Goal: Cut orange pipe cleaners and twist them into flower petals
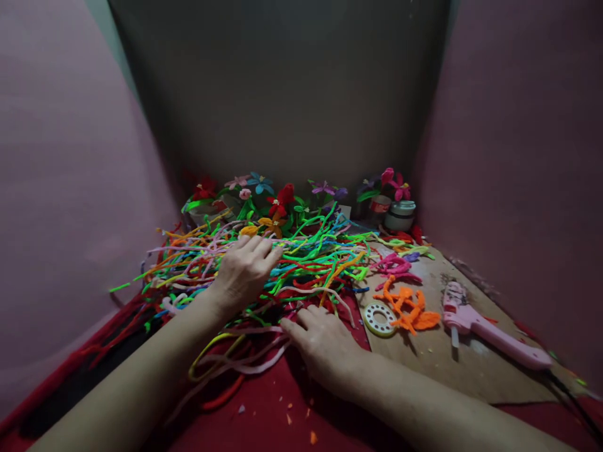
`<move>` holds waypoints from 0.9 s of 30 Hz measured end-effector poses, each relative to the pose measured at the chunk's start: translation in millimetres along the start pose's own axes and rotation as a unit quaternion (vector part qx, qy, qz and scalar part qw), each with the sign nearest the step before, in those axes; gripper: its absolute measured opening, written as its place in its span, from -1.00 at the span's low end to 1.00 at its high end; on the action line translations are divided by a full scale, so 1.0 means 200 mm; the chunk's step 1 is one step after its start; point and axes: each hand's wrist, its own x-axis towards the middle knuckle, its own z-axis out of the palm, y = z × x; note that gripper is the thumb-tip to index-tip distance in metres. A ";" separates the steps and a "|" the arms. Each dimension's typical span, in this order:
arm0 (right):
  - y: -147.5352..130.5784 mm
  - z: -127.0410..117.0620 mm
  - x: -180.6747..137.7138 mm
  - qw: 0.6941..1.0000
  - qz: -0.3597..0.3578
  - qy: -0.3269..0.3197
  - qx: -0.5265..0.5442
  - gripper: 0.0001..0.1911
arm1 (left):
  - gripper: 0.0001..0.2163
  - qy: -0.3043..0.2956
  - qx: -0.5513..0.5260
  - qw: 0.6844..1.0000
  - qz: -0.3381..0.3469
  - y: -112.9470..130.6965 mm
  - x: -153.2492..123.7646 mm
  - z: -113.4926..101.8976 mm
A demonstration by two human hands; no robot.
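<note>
A wide heap of fuzzy pipe cleaners (311, 257) in many colours covers the back of the red cloth. My left hand (247, 270) rests on the middle of the heap, its fingers bent down around some of the strands and the fingertips hidden. Closer to me, my right hand (325, 342) is low over the cloth with curled fingers. Its thumb side meets the ends of several pale pink pipe cleaners (264, 361), which loop off to the left. A yellow pipe cleaner (195, 364) lies bent beside them.
Pipe-cleaner flowers (277, 204) and a lidded jar (400, 215) stand at the back. On a cardboard sheet (414, 376) at right lie a ribbon spool (379, 319), orange pipe-cleaner pieces (414, 311) and a pink glue gun (499, 339) with its cord. Scraps (313, 437) dot the red cloth (264, 420).
</note>
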 end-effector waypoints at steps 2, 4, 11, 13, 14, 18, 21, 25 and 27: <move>0.00 0.00 0.00 1.000 0.000 0.004 0.002 -0.67 | -0.75 -0.024 -0.037 0.998 0.046 0.02 0.02 0.08; 0.00 0.00 0.00 1.000 0.002 0.009 0.006 -0.67 | -0.75 -0.067 -0.097 0.992 0.049 0.04 0.02 0.14; 0.01 0.03 0.00 0.998 -0.013 0.056 0.028 -0.80 | -0.33 -0.054 -0.162 0.984 -0.050 0.15 -0.04 0.14; 0.01 0.05 0.00 0.997 -0.019 0.068 0.033 -0.84 | -0.24 -0.072 -0.128 0.988 -0.048 0.15 -0.03 0.17; 0.01 0.05 0.00 0.996 -0.023 0.073 0.035 -0.86 | -0.21 -0.082 -0.120 0.988 -0.057 0.14 -0.01 0.19; 0.00 0.04 0.00 0.992 -0.046 0.109 0.046 -0.87 | -0.02 -0.158 -0.171 0.966 -0.112 0.07 0.10 0.32; 0.00 -0.04 0.00 0.986 -0.040 0.152 0.062 -0.84 | -0.08 -0.194 -0.217 0.952 -0.096 0.07 0.13 0.36; 0.13 -0.26 0.05 0.977 0.035 0.184 0.106 -0.80 | -0.45 -0.168 -0.227 0.958 -0.050 0.12 0.10 0.35; 0.28 -0.38 0.10 0.968 0.125 0.186 0.117 -0.77 | -0.54 -0.150 -0.217 0.964 -0.038 0.15 0.08 0.35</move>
